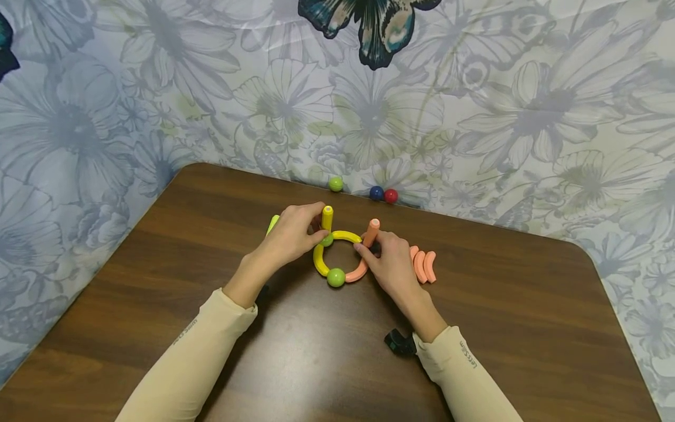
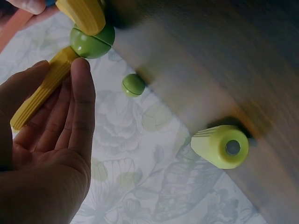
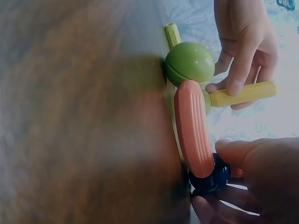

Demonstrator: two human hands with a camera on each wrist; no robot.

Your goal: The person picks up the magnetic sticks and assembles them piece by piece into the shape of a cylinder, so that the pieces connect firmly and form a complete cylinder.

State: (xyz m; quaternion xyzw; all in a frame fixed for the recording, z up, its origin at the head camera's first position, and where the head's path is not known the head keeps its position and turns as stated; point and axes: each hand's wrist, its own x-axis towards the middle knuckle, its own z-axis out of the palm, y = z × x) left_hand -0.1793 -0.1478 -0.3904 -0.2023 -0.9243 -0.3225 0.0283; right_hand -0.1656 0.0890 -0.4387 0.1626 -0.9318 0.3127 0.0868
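Note:
A ring of curved yellow pieces (image 1: pixel 320 261), a coral curved piece (image 3: pixel 192 128) and balls lies on the table. My left hand (image 1: pixel 292 232) pinches a yellow stick (image 2: pixel 44 88), which stands upright on a green ball (image 2: pixel 93 43) at the ring's far left. On the right side, my right hand (image 1: pixel 392 262) grips a dark blue ball (image 3: pixel 210 179), thumb on one side and fingers on the other. A coral stick (image 1: pixel 371 232) rises beside that hand. Another green ball (image 1: pixel 336 277) joins the yellow and coral curves at the near side.
Several coral curved pieces (image 1: pixel 423 265) lie right of my right hand. A lime stick (image 2: pixel 222 147) stands left of my left hand. Along the back edge sit a green ball (image 1: pixel 336 184), a blue ball (image 1: pixel 377 193) and a red ball (image 1: pixel 391 196), near the flowered wall (image 1: pixel 285 105).

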